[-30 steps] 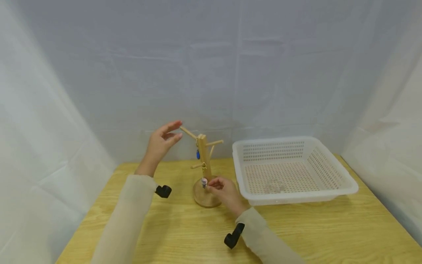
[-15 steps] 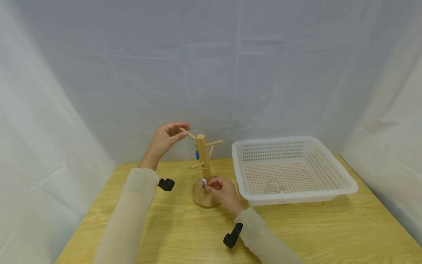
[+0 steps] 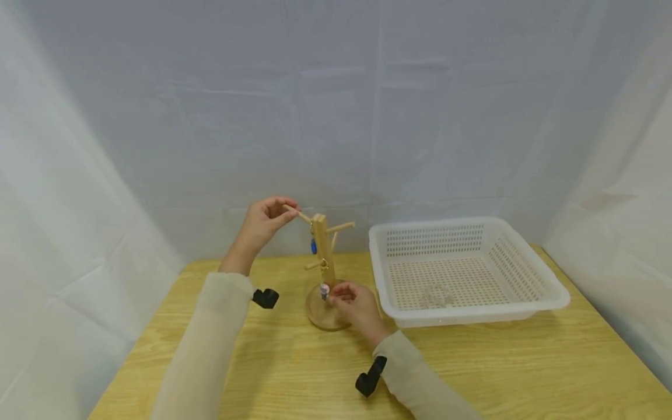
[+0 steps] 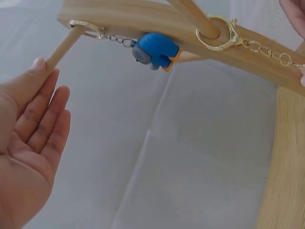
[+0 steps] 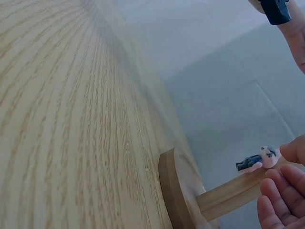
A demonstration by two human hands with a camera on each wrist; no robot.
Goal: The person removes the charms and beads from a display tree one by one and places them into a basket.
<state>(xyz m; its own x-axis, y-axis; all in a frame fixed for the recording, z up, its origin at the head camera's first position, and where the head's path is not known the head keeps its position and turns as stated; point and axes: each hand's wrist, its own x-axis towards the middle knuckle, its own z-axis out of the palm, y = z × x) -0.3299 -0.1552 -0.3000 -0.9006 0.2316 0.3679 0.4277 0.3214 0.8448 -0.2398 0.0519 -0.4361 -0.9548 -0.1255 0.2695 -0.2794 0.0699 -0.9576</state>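
A small wooden peg stand (image 3: 324,251) holds two keychains. My left hand (image 3: 262,224) pinches the end of its upper left peg (image 4: 64,47) between thumb and fingers. A blue figure keychain (image 4: 157,50) hangs by its ring at this peg's base. Lower down, a gold ring and chain (image 4: 259,46) on another peg carry a small figurine (image 5: 259,160) with a pale head and dark body. Beside that figurine is my right hand (image 3: 357,306), fingers loosely bent, thumb tip right at the head in the right wrist view. The figurine shows whole, uncovered by the fingers.
A white perforated basket (image 3: 472,315) stands right of the stand, with a clear, ring-like item (image 3: 438,296) inside. The wood-grain table (image 3: 294,361) lies under everything. White sheeting (image 3: 336,116) closes off the back and sides.
My left hand has moved slightly right to the peg's end, and its parted thumb and fingers have closed on it. The stand shifted very slightly left. My right hand stays by the figurine.
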